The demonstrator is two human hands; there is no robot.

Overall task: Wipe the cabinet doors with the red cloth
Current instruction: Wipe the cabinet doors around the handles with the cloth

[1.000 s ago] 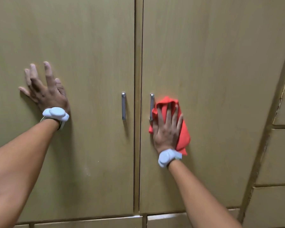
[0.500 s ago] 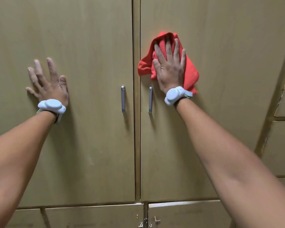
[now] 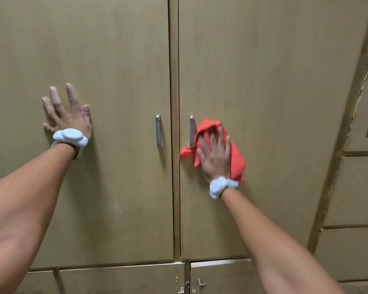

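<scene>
Two tall tan cabinet doors fill the view, both shut: the left door [image 3: 115, 60] and the right door [image 3: 274, 71]. My right hand [image 3: 216, 158] lies flat on the red cloth [image 3: 237, 160] and presses it against the right door, just right of that door's metal handle [image 3: 191, 131]. A corner of the cloth sticks out to the left below the handle. My left hand [image 3: 69, 115] rests flat on the left door with fingers spread and holds nothing. The left door's handle [image 3: 158, 131] is free.
Smaller lower doors [image 3: 123, 279] with latches [image 3: 187, 287] sit below the tall ones. To the right stands another cabinet column with drawers [image 3: 353, 192] and a worn edge strip [image 3: 325, 187]. Both wrists wear white bands.
My right hand slid the red cloth from mid-door up above the handle, then back down beside the handle. My left hand stayed flat on the left door.
</scene>
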